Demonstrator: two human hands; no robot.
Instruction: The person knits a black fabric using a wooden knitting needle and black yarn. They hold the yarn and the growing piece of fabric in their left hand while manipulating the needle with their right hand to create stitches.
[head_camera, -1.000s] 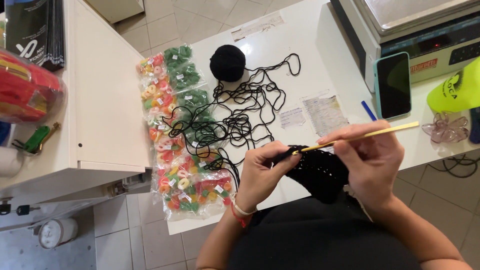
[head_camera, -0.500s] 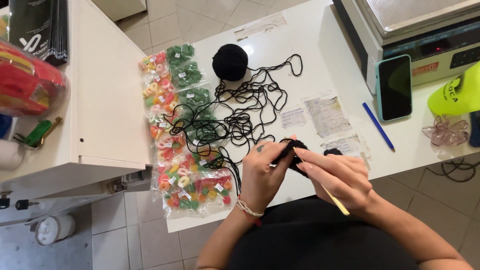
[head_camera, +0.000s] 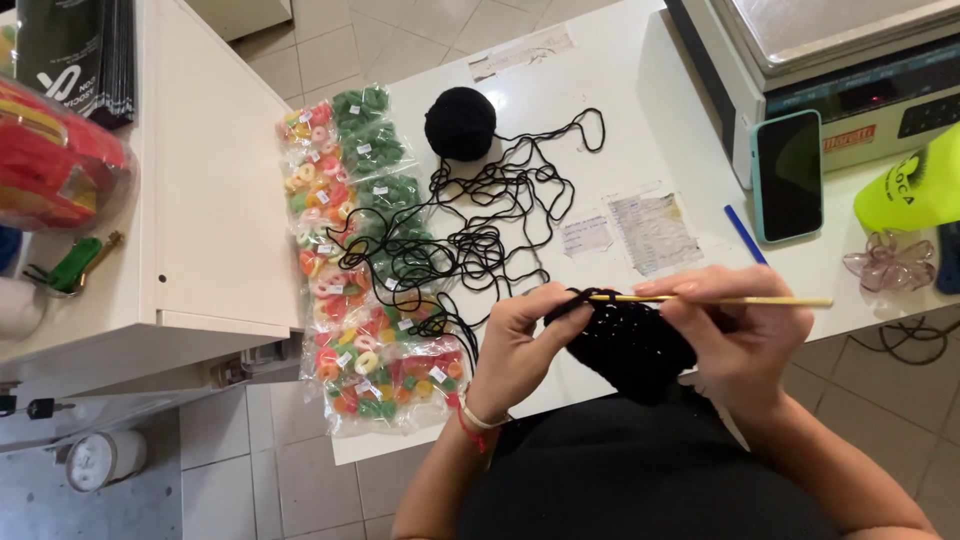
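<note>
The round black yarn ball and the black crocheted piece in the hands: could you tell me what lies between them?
Head view: loose tangled black yarn strands on the white table.

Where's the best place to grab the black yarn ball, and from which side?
Grip the black yarn ball across its round middle, coming from above and its far side. It sits alone on the white table, bare table beyond it. The loose yarn strand trails from its near side toward the hands, with candy bags close on its left, so fingers arriving from there would likely snag.
</note>
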